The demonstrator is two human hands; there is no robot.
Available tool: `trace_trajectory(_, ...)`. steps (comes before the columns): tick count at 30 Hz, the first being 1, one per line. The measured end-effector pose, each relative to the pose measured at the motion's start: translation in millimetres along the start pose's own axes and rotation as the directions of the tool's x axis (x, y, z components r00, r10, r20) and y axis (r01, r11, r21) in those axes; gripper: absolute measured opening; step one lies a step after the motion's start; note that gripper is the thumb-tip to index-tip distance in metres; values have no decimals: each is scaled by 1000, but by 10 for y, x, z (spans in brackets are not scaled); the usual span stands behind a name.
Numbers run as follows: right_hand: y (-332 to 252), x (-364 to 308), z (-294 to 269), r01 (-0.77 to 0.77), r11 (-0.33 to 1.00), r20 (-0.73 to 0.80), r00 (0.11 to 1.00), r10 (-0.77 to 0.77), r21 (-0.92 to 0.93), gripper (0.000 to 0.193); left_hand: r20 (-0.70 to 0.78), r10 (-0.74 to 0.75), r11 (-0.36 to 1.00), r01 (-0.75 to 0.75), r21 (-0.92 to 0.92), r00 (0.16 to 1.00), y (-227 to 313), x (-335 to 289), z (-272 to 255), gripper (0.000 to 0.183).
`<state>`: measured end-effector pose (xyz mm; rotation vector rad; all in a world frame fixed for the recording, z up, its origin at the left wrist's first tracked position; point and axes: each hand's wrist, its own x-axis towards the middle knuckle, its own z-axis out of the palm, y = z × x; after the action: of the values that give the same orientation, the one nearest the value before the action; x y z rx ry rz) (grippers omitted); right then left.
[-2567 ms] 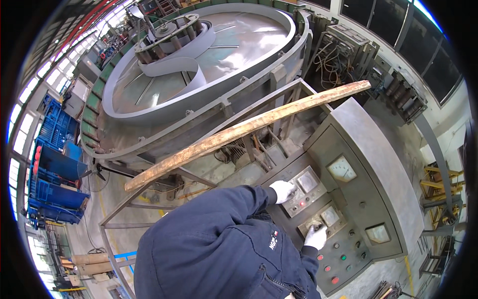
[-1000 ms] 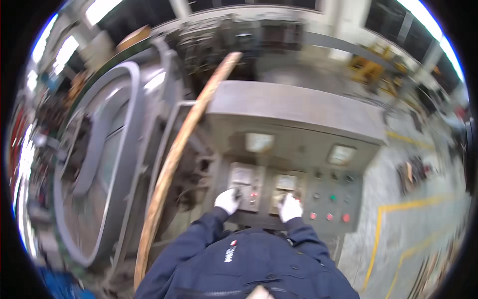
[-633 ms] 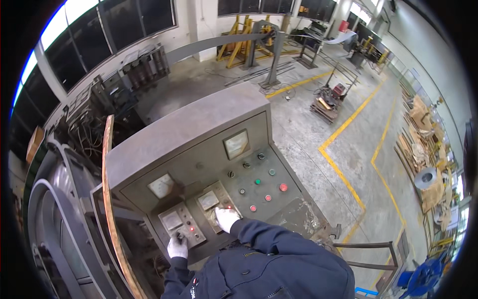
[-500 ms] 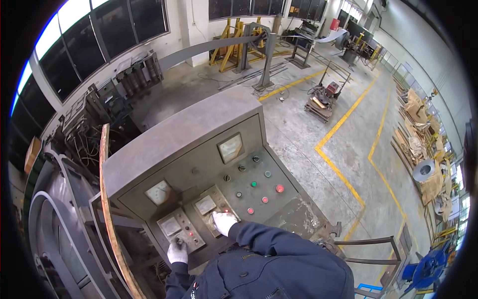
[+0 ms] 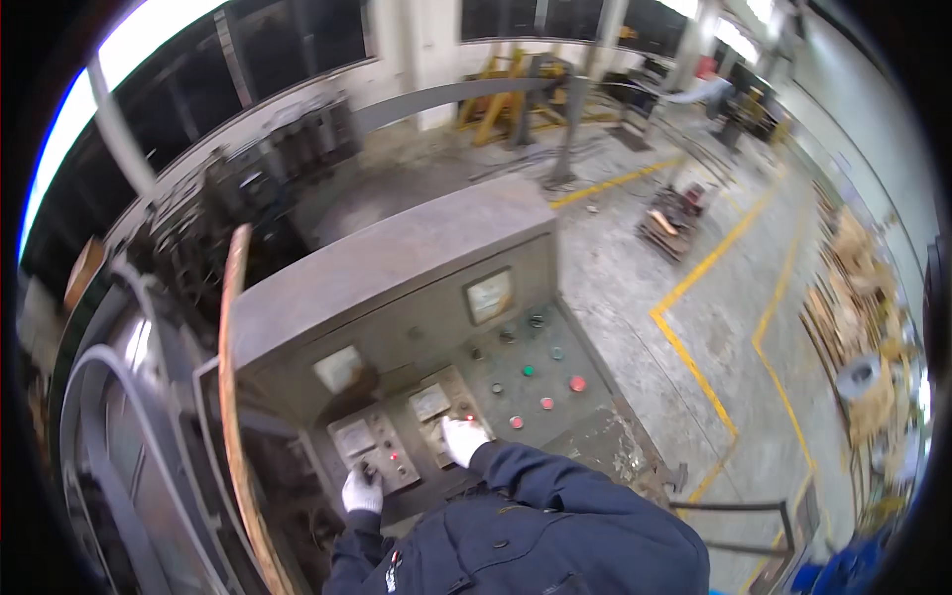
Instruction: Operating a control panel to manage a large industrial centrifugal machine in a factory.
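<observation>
Dark knob [image 5: 370,471] clasped by left hand [image 5: 362,493]; right hand [image 5: 462,441] on meter module [image 5: 451,400], cannot tell its grip.

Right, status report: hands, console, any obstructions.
Left hand at black knob, left panel; right hand at right panel, grip unclear. Red lamp lit on left panel. Wooden strip left of console, apart from both hands.

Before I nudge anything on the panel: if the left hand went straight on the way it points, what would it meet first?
The white-gloved left hand would first meet the small black knob just ahead, apparently touching it; beyond lies the pale rectangular meter, though depth is unclear.
</observation>
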<state>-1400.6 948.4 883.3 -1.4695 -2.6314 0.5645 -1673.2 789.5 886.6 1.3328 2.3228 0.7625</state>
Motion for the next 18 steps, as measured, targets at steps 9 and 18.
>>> trace_trajectory(9, -62, -42, -206, -16, 1000, -18, 1000, 16, 20, 34, 58, -20, 995, 15, 97, 998, 263, -36, -254, 32)
trace_trajectory(18, -15, 9, -188, -48, 999, 14, 999, 48, -23, 35, 9, -4, 1000, 4, 29, 1000, 187, -89, -107, 31)
